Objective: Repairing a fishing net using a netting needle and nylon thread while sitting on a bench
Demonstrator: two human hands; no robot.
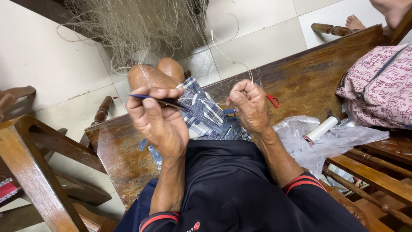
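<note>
My left hand (158,119) is closed on a thin dark blue netting needle (141,97) that points to the right across my lap. My right hand (249,105) is a fist pinching fine pale threads of a fishing net (133,30) that spreads up over my knees toward the floor. The two hands are about a hand's width apart above my checked shorts (210,116). I sit on a dark wooden bench (309,81). Red-handled scissors (273,101) lie on the bench just right of my right hand.
A white spool (321,128) lies on a clear plastic bag (339,139) at my right. A pink patterned bag (380,86) rests further right. Wooden chair frames (30,163) stand at left. Another person's foot (354,21) shows at top right on the tiled floor.
</note>
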